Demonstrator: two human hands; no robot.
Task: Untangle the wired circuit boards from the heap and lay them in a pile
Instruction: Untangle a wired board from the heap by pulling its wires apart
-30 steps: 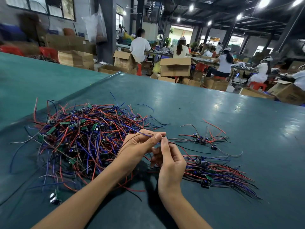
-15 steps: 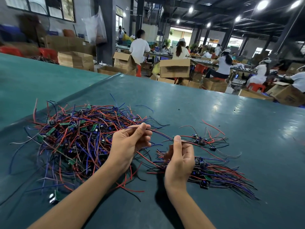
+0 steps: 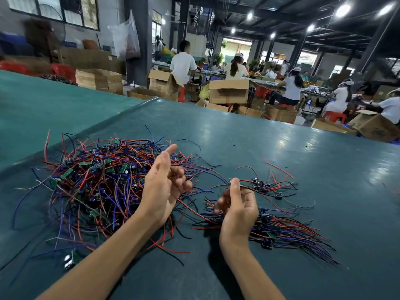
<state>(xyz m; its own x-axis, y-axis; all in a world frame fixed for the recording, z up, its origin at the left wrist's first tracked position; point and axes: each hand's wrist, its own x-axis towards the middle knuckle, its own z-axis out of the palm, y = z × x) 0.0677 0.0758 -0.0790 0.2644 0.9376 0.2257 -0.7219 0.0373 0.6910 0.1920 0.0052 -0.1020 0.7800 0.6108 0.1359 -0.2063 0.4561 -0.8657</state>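
At the left the heap (image 3: 97, 180) of red, blue and black leads is large and knotted, so most of the sorting looks undone. The left hand (image 3: 164, 187) hovers at its right edge, thumb lifted, fingers loosely curled; whether a lead runs through them I cannot tell. The right hand (image 3: 238, 204) pinches one wired board (image 3: 230, 181) above the modest pile (image 3: 281, 226), seemingly freed and ready to lay down

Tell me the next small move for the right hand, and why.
Probably draw the right hand gently rightward and lay its pinched wired board on the pile. One of its wires trails back toward the heap, and the pile lies just beside that hand.
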